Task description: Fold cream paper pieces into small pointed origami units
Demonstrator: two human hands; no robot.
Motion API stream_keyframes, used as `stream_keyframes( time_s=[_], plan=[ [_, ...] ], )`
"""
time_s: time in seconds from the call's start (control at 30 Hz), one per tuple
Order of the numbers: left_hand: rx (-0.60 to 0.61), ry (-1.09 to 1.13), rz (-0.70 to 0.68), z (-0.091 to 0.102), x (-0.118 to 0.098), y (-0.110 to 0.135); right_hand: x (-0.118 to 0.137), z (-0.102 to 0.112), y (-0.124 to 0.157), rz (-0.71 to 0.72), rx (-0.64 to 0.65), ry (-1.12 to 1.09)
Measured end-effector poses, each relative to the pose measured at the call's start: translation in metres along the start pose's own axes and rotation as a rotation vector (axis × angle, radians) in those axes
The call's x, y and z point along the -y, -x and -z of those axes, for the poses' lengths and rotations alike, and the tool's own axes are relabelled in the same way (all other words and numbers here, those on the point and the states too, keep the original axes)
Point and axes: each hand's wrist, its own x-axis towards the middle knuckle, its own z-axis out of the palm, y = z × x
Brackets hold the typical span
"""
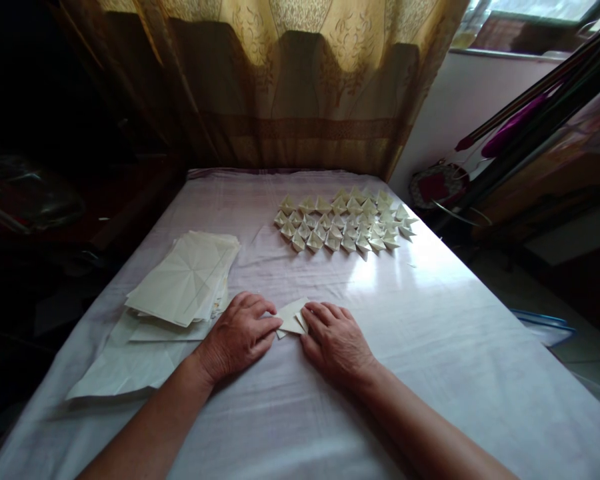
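Observation:
A small piece of folded cream paper (291, 317) lies on the cloth-covered table between my two hands. My left hand (245, 331) has its fingers curled together, with thumb and forefinger at the paper's left edge. From the other side, my right hand (336, 337) presses its closed fingers on the paper's right end and covers part of it. Left of my left hand is a stack of creased square paper sheets (185, 277), resting on larger white sheets (125, 360). Several rows of folded paper boats (340, 223) stand farther back on the table.
The table (430, 347) wears a pale, wrinkled cloth. Behind its far edge hangs a gold patterned curtain (300, 87). At the right are a patterned bag (439, 185) and a blue-edged object (545, 323) below the table edge. Dark furniture stands at the left.

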Motion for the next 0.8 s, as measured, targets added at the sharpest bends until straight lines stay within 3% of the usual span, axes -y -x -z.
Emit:
stream_keyframes(
  time_s=[0.17, 0.33, 0.5, 0.63, 0.8],
  plan=[
    [-0.02, -0.069, -0.058, -0.006, -0.008, -0.003, -0.016, -0.001, 0.001, -0.004, -0.002, -0.068],
    [-0.129, -0.175, -0.105, -0.014, -0.015, -0.007, -0.016, -0.001, 0.002, -0.01, -0.006, -0.083],
    [-0.127, -0.176, -0.159, -0.016, -0.014, -0.007, -0.017, -0.003, 0.007, 0.049, -0.02, -0.078],
    [-0.075, -0.079, -0.095, -0.017, -0.013, -0.007, -0.018, -0.004, 0.01, 0.08, -0.026, -0.062],
    [-0.041, 0.102, 0.132, -0.02, -0.015, -0.011, -0.017, -0.004, 0.01, 0.063, -0.031, -0.074]
  ],
)
